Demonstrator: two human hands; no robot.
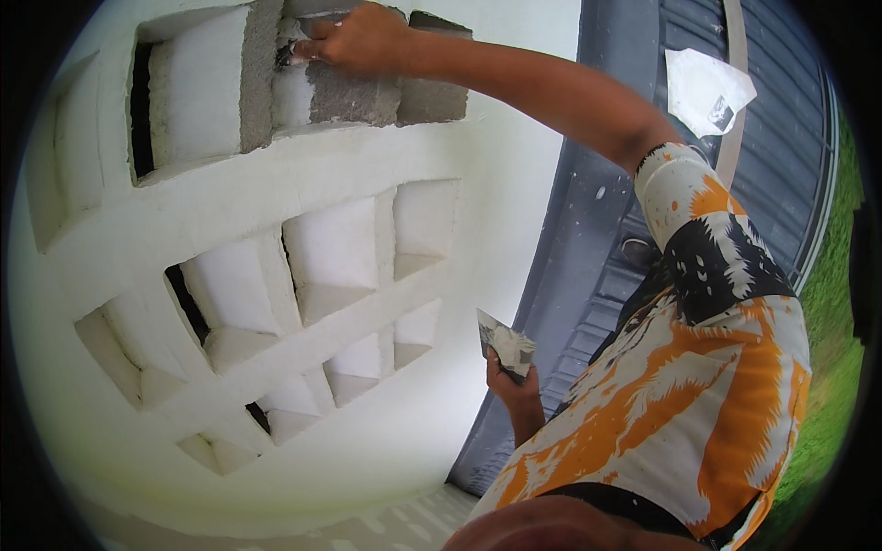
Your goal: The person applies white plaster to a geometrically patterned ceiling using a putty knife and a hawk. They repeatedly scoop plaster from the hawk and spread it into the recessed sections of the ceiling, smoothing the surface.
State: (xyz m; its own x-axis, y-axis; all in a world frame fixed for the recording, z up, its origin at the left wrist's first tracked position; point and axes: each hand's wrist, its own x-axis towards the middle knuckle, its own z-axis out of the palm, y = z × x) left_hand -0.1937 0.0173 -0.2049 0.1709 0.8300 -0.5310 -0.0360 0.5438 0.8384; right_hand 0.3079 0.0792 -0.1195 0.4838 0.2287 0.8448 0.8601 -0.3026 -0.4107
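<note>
My right hand [363, 41] reaches up to a recess in the top row of openings in the pale wall [358, 161]. Its fingers are bent together against rough grey mortar [354, 96], with white smears on the fingertips. A small dark thing [284, 55] shows at those fingertips; its kind is not clear. Lower down, near the wall's right side, my left hand [519, 390] grips a flat plate [494, 326] from below. Whitish paste [508, 347] lies heaped on this plate.
Several square recesses [335, 248] in slanting rows pierce the wall, some with dark gaps. Blue-grey ribbed sheeting [781, 138] lies to the right, holding a white sheet [703, 87] and crossed by a beige strip [732, 151]. Grass [841, 386] borders the far right.
</note>
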